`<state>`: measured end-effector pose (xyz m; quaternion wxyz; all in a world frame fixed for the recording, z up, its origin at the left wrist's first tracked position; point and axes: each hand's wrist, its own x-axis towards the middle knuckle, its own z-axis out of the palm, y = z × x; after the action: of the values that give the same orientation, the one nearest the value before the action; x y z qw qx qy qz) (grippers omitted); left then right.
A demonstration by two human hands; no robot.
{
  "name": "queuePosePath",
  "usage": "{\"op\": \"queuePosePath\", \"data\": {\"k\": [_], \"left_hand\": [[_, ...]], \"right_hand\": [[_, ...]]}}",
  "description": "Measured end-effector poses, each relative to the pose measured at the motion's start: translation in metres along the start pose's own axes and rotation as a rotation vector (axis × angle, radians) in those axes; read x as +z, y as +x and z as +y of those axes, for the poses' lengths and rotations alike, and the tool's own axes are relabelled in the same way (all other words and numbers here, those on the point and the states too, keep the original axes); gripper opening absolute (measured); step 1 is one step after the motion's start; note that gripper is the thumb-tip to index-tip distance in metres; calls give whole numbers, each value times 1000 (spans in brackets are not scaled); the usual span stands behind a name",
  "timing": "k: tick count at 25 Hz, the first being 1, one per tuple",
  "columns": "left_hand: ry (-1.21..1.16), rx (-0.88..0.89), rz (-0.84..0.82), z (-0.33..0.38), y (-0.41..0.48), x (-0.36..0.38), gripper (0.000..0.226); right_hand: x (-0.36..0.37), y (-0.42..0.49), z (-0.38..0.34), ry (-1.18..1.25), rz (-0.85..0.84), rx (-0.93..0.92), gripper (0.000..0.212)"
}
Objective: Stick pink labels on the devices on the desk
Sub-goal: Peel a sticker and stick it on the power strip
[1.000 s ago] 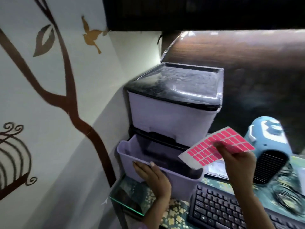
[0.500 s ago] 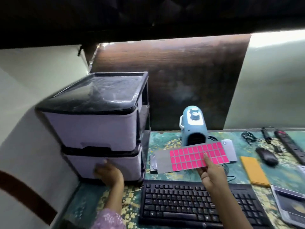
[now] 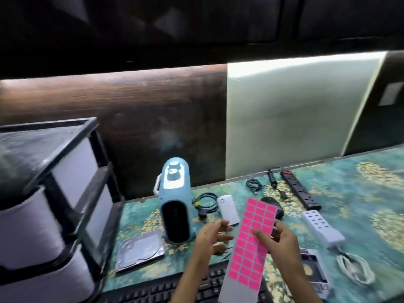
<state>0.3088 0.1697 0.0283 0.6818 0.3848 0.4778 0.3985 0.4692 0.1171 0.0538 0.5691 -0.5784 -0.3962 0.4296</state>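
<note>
My right hand (image 3: 281, 240) pinches a sheet of pink labels (image 3: 251, 241), held upright over the keyboard (image 3: 175, 289), thumb on its front. My left hand (image 3: 211, 236) hovers just left of the sheet with fingers spread, holding nothing. On the desk lie a blue heater (image 3: 175, 202), a bare hard drive (image 3: 140, 251), a white power bank (image 3: 228, 209), a black mouse (image 3: 278, 209) partly behind the sheet, a black power strip (image 3: 300, 190) and a white power strip (image 3: 321, 226).
A purple drawer unit with a black frame (image 3: 50, 204) fills the left side. Coiled black cables (image 3: 207, 203) and a soldering iron (image 3: 272, 177) lie near the back wall. A white cable (image 3: 354, 268) and a drive caddy (image 3: 314, 272) sit at the right.
My left hand left the lower drawer, which is now closed, and came up beside the label sheet. The sheet turned from sideways to upright. My view swung right across the desk.
</note>
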Motion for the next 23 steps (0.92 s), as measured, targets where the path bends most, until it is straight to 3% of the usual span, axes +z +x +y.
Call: {"op": "queuePosePath", "data": {"k": [2, 4, 8, 11, 15, 20, 23], "left_hand": [[94, 26, -80, 5, 14, 29, 14], [129, 92, -145, 7, 18, 53, 20], [131, 137, -143, 14, 36, 92, 7], [127, 133, -190, 14, 56, 113, 3], [139, 144, -257, 15, 82, 138, 2], [47, 65, -273, 6, 107, 174, 2], [27, 14, -267, -1, 119, 202, 3]], "right_hand": [[-21, 13, 5, -73, -50, 21, 21], [-34, 17, 8, -167, -112, 34, 22], [-59, 30, 5, -273, -146, 18, 17], [-73, 45, -2, -260, 58, -54, 20], [-86, 66, -11, -360, 351, -338, 19], [-113, 101, 4, -529, 401, -438, 18], [-141, 117, 11, -511, 403, -431, 18]]}}
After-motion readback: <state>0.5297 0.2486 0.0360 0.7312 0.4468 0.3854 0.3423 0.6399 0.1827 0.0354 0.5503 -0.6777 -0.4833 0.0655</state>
